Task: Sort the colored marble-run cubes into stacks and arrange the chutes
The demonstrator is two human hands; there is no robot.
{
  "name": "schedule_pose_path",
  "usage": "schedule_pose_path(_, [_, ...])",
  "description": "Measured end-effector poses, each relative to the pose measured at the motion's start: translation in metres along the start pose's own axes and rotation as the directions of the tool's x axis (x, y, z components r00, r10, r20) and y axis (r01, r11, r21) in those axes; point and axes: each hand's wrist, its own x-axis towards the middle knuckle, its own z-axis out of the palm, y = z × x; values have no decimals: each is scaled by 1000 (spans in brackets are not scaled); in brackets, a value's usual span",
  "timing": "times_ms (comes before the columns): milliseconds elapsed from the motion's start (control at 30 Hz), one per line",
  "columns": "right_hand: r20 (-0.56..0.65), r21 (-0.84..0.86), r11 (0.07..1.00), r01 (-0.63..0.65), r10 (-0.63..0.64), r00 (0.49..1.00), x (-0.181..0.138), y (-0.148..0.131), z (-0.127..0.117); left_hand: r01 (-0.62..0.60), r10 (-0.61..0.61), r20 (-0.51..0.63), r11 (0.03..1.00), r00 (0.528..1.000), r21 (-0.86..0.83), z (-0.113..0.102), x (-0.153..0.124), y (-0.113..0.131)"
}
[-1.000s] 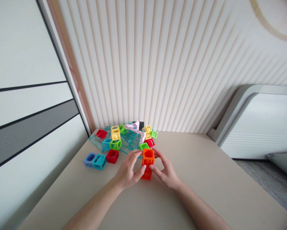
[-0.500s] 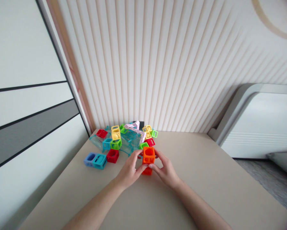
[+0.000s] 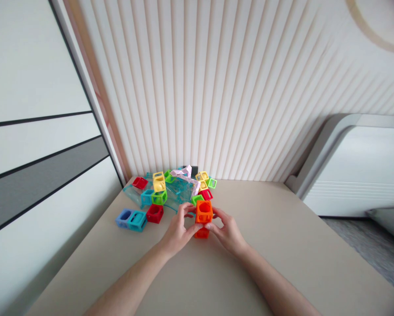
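Observation:
In front of me an orange cube block (image 3: 204, 211) with round openings stands upright on a red-orange cube block (image 3: 202, 233), making a short stack on the table. My left hand (image 3: 178, 231) is at the stack's left side, thumb across the near face at the joint and fingers curled behind. From the right, my right hand (image 3: 229, 232) grips it with the thumb on the front and fingers around the far side. Part of the lower block is covered by the thumbs. A green block (image 3: 197, 199) lies just behind the stack.
A dark red block (image 3: 155, 213) and a joined blue and teal pair (image 3: 137, 220) lie to the left. Behind are clear teal track pieces (image 3: 180, 193), a pale pink zigzag piece (image 3: 196, 186), and several yellow, green and red blocks. A ribbed wall (image 3: 197, 87) backs the table (image 3: 276, 245).
The fingers of my left hand have loosened and risen slightly, with the thumb still at the blocks. The stack and my right hand stay nearly in place.

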Motion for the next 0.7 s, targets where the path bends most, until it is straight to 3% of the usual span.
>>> schedule_pose_path(333, [63, 38, 999, -14, 12, 998, 0, -6, -1, -22, 22, 0, 1000, 1000, 3, 2, -2, -4])
schedule_pose_path(467, [107, 222, 973, -58, 35, 994, -1, -1, 4, -32, 32, -28, 999, 999, -10, 3, -3, -3])
schedule_pose_path(700, [101, 442, 865, -237, 215, 971, -2, 10, 16, 166, -165, 20, 961, 986, -221, 5, 0, 13])
